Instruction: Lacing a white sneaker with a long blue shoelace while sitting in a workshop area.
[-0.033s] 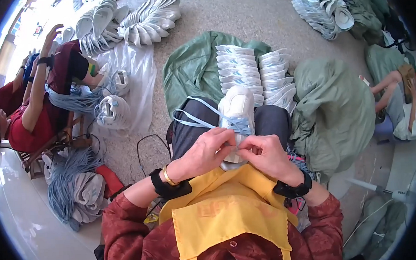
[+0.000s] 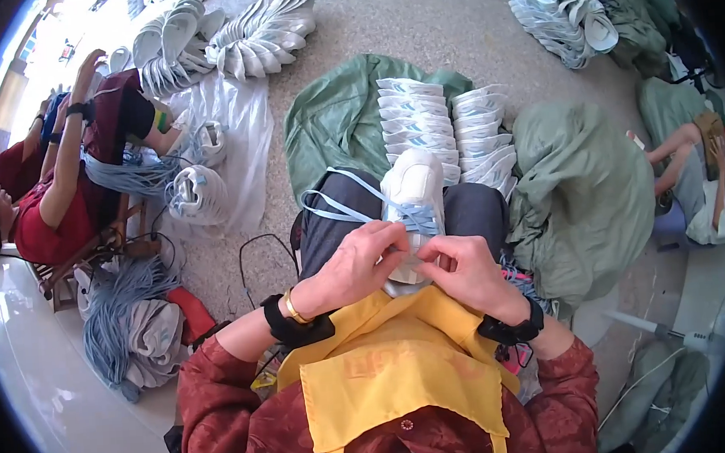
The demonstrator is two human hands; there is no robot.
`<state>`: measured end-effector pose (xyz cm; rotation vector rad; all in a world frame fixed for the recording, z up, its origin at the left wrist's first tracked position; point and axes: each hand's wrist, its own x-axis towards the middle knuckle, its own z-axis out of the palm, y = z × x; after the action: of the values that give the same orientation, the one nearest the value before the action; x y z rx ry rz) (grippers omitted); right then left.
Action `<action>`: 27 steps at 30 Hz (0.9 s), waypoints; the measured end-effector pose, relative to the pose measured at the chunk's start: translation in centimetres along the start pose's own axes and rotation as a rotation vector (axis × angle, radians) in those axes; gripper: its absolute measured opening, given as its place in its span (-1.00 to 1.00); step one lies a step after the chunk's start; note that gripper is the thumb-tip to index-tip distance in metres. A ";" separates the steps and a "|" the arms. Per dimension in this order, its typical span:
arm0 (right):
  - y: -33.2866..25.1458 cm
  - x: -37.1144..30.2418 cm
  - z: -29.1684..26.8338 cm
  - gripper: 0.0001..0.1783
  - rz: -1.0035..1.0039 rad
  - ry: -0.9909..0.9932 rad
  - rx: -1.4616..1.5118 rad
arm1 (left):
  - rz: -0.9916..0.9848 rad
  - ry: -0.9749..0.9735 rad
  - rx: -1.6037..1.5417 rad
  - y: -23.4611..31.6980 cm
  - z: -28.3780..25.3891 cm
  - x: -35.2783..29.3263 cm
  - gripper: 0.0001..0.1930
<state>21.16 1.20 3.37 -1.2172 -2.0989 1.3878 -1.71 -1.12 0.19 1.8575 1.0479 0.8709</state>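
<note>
A white sneaker (image 2: 414,179) stands toe-away between my knees. Light blue shoelace (image 2: 418,219) crosses its front, and a long loop of it trails left over my dark trouser leg. My left hand (image 2: 363,258) is at the left of the shoe's opening, thumb and fingers pinched together. From the other side my right hand (image 2: 465,272) meets it, also in a pinch, its fingertips nearly touching the left ones. Whatever lies between the fingertips is too small and covered to tell. The hands hide part of the tongue and upper eyelets.
Two stacked rows of white shoe uppers (image 2: 416,119) lie beyond my knees on green cloth (image 2: 323,117). A large green cloth bundle (image 2: 581,196) is at right. Blue lace bundles (image 2: 123,320) lie at left, near a seated co-worker (image 2: 53,195). Further shoe piles (image 2: 260,38) sit farther off.
My hands and the sneaker stay practically in place, with only a slight shift at the fingertips. At left, the co-worker's raised hand has moved slightly.
</note>
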 end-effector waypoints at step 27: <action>3.0 -0.8 0.7 -0.73 -0.668 0.027 -0.450 | -0.064 0.130 0.385 0.0 2.7 0.8 -0.89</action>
<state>22.57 0.59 0.61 -0.5448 -2.5402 0.6214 0.89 -1.23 -0.85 2.0880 1.4285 0.8018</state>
